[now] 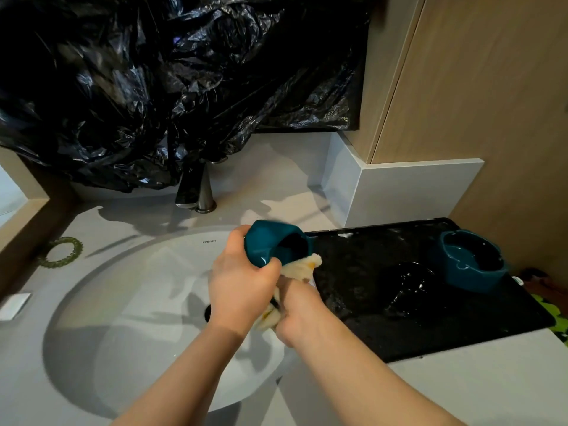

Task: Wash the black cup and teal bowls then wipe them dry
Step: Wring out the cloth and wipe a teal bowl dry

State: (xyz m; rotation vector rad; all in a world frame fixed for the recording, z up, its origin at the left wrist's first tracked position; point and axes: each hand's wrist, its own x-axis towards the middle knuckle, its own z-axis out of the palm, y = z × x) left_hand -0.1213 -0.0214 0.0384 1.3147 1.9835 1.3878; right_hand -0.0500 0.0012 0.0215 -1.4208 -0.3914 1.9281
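- Grey table (461,379) and white sink (107,318) sit under crumpled black plastic sheeting (153,72); a black tray (353,302) lies on the table right of the basin.
- My left grip (242,281) curls round one teal bowl (267,241), tipped on its side over the sink's right edge.
- My right grip (301,315) clenches a cream cloth (302,265) whose end touches the bowl's rim: drying looks to be the step in hand.
- On the tray the second teal bowl (470,272) stands upright and glistening, the black cup (408,281) near it.
- Next, I judge, the cloth must work round inside the held bowl.
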